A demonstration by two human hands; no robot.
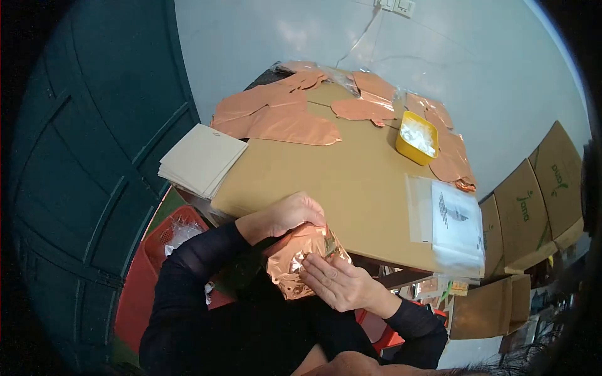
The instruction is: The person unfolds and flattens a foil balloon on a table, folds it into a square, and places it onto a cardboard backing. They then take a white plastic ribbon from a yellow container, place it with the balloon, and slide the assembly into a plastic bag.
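Observation:
A folded, shiny rose-gold foil balloon (290,255) is held just off the near edge of the table, above my lap. My left hand (291,214) is closed on its upper edge, fingers curled in. Flat against the foil's lower right side lies my right hand (338,285), with its fingers stretched out; its thumb is partly hidden. More flat foil balloons (285,122) are spread at the table's back left, and others (362,108) lie at the back middle and along the right side.
On the brown tabletop (295,172) are a stack of cream cards (204,160), a yellow tub (417,153) with white contents, and printed clear plastic bags (456,216). A red basket (153,250) stands at lower left. Cardboard boxes (523,210) stand to the right.

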